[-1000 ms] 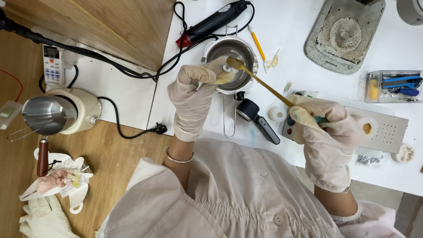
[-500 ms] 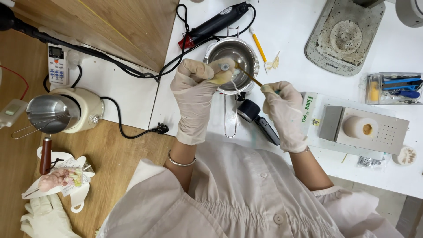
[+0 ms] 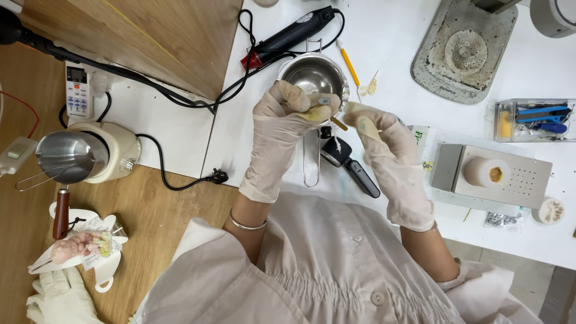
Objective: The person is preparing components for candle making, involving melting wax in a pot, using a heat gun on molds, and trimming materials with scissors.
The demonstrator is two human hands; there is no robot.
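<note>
Both my hands wear pale gloves stained with wax. My left hand (image 3: 287, 117) pinches a small yellowish lump (image 3: 317, 111) at the front rim of a small steel pot (image 3: 314, 73) with a long handle. My right hand (image 3: 378, 135) is closed on the near end of a thin wooden stick (image 3: 339, 123), and the stick's tip touches the lump. The two hands are almost fingertip to fingertip above the white table (image 3: 396, 48).
A black tool (image 3: 351, 165) lies under my hands. A black rotary tool (image 3: 288, 37) and cables lie behind the pot. A grey block with a cream cylinder (image 3: 489, 174) stands right, a clear box of blue tools (image 3: 531, 120) beyond. A cream melting pot (image 3: 84, 155) sits left.
My right hand slid up the stick from the right side of the table to right beside my left hand. The left hand stayed at the pot's rim.
</note>
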